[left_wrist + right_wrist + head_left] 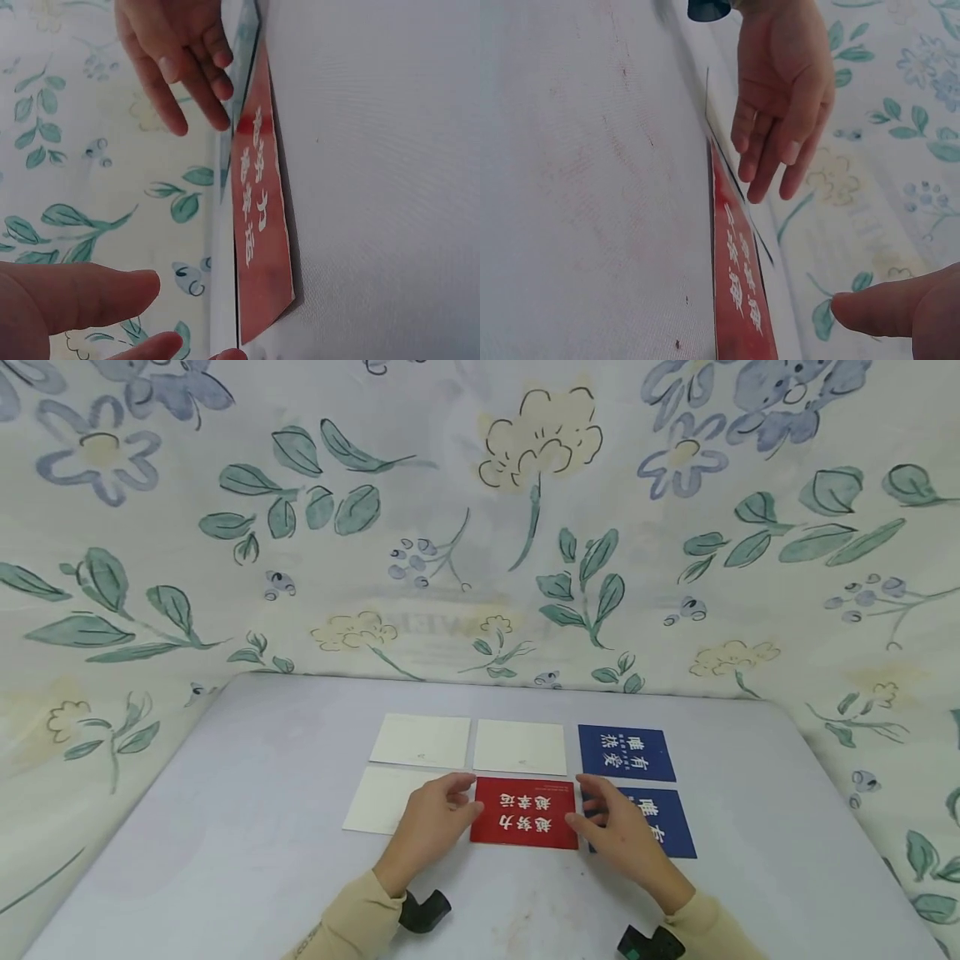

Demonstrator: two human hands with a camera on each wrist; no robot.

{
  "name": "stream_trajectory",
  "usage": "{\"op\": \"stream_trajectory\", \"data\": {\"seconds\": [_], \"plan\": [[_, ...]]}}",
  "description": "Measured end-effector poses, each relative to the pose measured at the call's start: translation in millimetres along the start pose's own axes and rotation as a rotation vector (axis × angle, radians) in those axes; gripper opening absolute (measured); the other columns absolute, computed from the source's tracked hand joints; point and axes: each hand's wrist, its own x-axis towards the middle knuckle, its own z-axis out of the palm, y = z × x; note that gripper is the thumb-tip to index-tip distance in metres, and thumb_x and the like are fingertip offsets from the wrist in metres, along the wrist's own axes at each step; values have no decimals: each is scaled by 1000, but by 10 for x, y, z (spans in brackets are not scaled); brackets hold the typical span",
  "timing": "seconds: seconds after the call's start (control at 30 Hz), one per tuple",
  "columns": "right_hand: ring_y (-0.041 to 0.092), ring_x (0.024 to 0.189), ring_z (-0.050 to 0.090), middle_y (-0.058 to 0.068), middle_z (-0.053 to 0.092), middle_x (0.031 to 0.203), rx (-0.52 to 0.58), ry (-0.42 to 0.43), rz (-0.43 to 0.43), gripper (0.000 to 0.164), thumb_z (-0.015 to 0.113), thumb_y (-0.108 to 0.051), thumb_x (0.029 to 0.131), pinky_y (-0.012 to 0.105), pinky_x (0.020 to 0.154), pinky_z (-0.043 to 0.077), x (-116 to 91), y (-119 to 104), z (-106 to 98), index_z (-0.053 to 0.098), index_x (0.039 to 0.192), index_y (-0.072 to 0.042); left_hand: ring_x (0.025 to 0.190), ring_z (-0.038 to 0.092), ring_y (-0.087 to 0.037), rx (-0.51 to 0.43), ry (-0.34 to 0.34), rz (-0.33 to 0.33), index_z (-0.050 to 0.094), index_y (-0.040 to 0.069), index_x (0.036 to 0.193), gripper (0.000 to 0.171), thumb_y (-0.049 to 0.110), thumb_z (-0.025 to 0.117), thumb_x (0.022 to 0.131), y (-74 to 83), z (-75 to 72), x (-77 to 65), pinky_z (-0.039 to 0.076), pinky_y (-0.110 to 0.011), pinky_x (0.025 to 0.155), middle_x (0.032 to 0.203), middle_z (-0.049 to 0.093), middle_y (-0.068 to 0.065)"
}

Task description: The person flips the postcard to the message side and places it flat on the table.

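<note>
A red card with white characters lies flat on the white table, its text upside down in the head view. At its left edge is my left hand, fingers loosely extended and thumb apart from them. My right hand is by the opposite edge, over part of a blue card. In the left wrist view the red card lies flat, with the right hand beyond it. The right wrist view shows the left hand with relaxed, nearly straight fingers. Neither hand grips the card.
Behind the red card are two white cards and another blue card. A third white card is partly under the left hand. The table meets a flower-patterned cloth at its back edge.
</note>
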Motion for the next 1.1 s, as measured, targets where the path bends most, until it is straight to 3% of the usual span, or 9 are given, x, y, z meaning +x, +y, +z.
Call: {"op": "stream_trajectory", "data": {"seconds": [0.43,0.6,1.1], "plan": [[14,90,55,5,61,113,-20,-28,9,53,71,-24,81,30,72,49,-48,-23,-7,51,129,-13,96,58,-23,39,-41,-18,60,7,121,43,21,69,82,78,31,-47,53,-35,73,110,63,-10],[13,86,55,4,62,109,-13,-31,19,52,71,-24,81,29,70,49,-47,-11,2,52,128,-12,97,59,-25,54,-40,3,60,6,120,41,20,68,82,90,49,-64,53,-37,74,112,62,-10],[14,84,55,3,61,105,5,-32,34,47,71,-16,80,28,70,51,-44,13,49,56,123,-12,88,56,-20,56,-43,40,60,6,120,41,19,69,82,64,95,-81,49,-27,65,108,63,-9]]}}
